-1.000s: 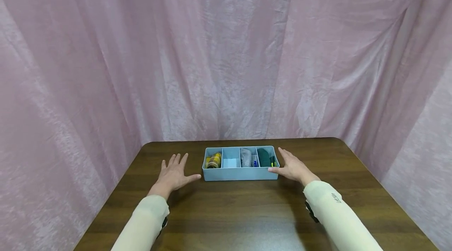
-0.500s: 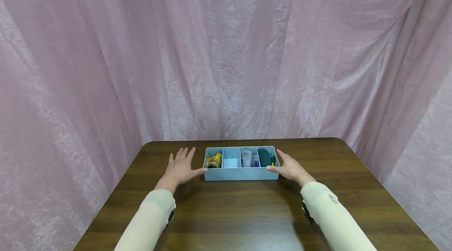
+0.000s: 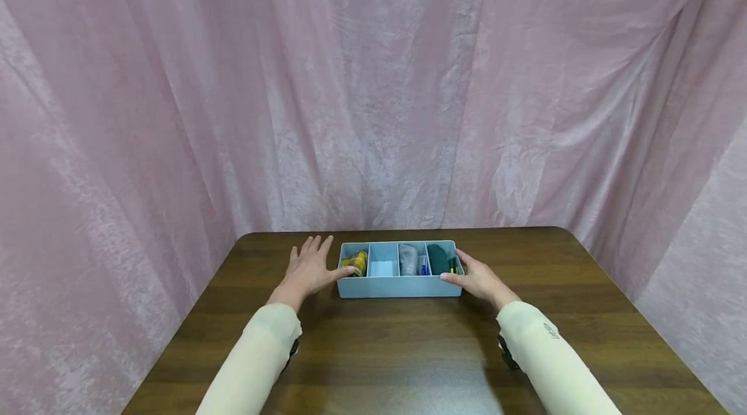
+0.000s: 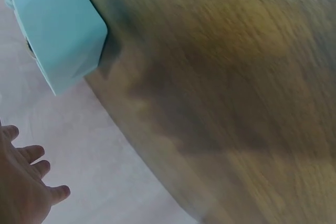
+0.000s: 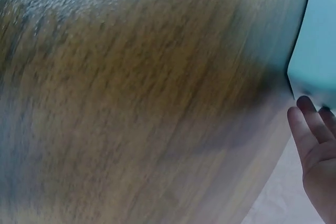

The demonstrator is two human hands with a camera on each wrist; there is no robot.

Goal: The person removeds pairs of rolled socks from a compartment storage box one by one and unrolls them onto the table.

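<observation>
Left fingers (image 3: 325, 247) spread, right fingers (image 5: 301, 128) parted, flanking blue box (image 3: 399, 287); contact unclear.

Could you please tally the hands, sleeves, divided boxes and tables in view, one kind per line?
Left hand and right hand: 2 hands
Pale sleeves: 2
Light-blue divided box: 1
Wood-grain table: 1
Total: 6

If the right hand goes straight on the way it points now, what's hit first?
Likely the light-blue divided organizer box, at its right end. In the head view the right hand points toward it. Depth is unclear, so contact can't be ruled out.
</observation>
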